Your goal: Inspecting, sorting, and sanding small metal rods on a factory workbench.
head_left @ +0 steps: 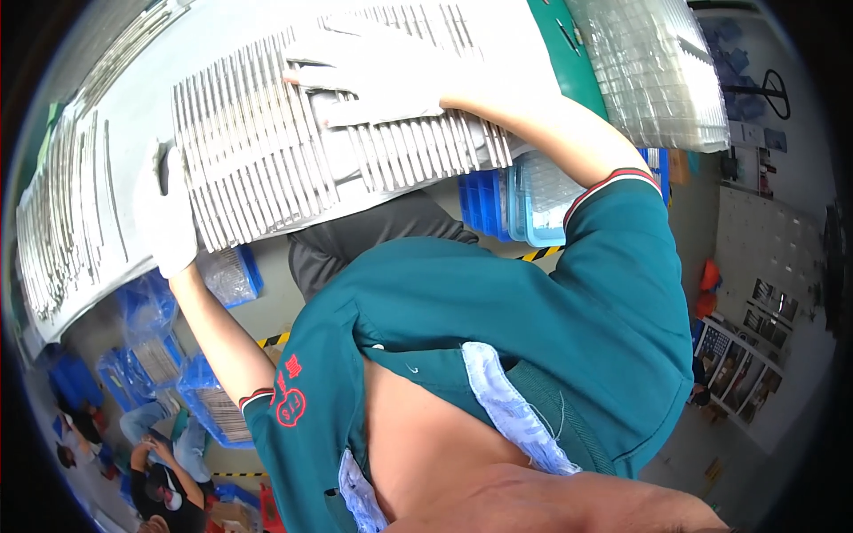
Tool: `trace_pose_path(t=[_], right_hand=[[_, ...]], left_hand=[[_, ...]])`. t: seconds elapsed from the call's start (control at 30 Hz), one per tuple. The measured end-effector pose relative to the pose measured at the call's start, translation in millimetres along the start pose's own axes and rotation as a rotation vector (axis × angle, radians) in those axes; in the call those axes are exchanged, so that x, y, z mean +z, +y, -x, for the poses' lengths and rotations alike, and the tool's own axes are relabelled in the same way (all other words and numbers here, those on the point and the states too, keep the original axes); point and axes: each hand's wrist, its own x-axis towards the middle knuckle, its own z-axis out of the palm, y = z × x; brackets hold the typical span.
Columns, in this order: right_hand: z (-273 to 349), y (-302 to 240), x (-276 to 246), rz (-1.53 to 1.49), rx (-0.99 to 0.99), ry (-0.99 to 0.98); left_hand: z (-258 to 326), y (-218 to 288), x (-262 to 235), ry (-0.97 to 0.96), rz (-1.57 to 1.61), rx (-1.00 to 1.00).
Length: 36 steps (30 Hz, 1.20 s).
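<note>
Resting on the grey bench [133, 98], the ribbed tray of thin metal strips [267, 151] lies right in front of you, its near edge at the bench's front. Your right hand [373, 75], in a white glove, lies flat across the tray's far rows, fingers [311, 75] stretched out and pressing down, closed on nothing. Your left hand [164, 213], also gloved, sits at the tray's near-left corner; its fingers look wrapped over the edge, though whether they truly grip it cannot be told from here. To steady the tray well, I would judge that you should keep the right palm spread wide so no strips jump out of their grooves, and keep the left hand square to the corner so the tray does not twist. More strips [62, 204] lie loose in rows on the bench to your left. A stack of clear plastic trays [657, 71] stands to your right, and blue bins [484, 200] sit beneath the bench. Other people [160, 462] crouch on the floor well apart from you.
</note>
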Motion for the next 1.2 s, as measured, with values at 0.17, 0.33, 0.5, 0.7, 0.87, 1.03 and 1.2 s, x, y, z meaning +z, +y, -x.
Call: trace_pose_path(t=[0.17, 0.33, 0.5, 0.7, 0.87, 1.03, 1.2], right_hand=[[8, 3, -18, -0.147, 0.027, 0.051], [38, 15, -54, -0.155, 0.198, -0.009], [48, 12, -88, -0.206, 0.335, -0.254], [64, 16, -44, 0.144, 0.188, -0.14], [63, 18, -24, 0.065, 0.172, -0.071], [57, 14, -19, 0.023, 0.159, -0.005], [48, 11, -14, 0.0, 0.119, 0.016]], left_hand=[[-1, 4, 2, -0.009, 0.037, -0.045], [-2, -2, 1, -0.023, 0.043, -0.029], [-2, -8, 1, -0.033, 0.03, -0.024], [-1, -6, 1, -0.037, 0.006, 0.003], [-2, -5, 2, -0.049, 0.024, -0.04], [-3, -3, 2, -0.056, 0.012, -0.043], [-2, -4, 1, -0.047, 0.013, -0.048]])
